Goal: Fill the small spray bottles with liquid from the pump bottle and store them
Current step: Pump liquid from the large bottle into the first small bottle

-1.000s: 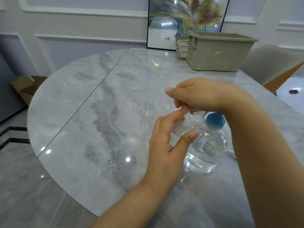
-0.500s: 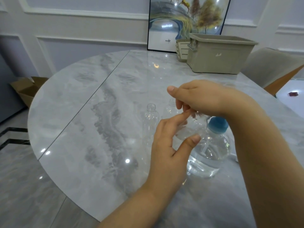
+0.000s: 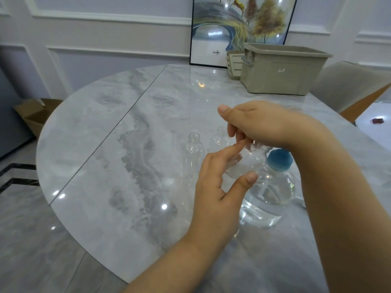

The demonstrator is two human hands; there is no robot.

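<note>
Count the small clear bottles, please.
3: one uncapped bottle standing on the table, second bottle behind it, third held in both hands. Others may be hidden.

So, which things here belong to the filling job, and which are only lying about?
For the job:
- clear small plastic bottle in both hands
- open clear bottle standing
- blue-capped liquid bottle
- beige storage bin

Lying about:
- framed landscape picture
- brown cardboard box

Glossy marble table (image 3: 118, 144); clear plastic bottles (image 3: 193, 157); matt plastic bin (image 3: 281, 75)
</note>
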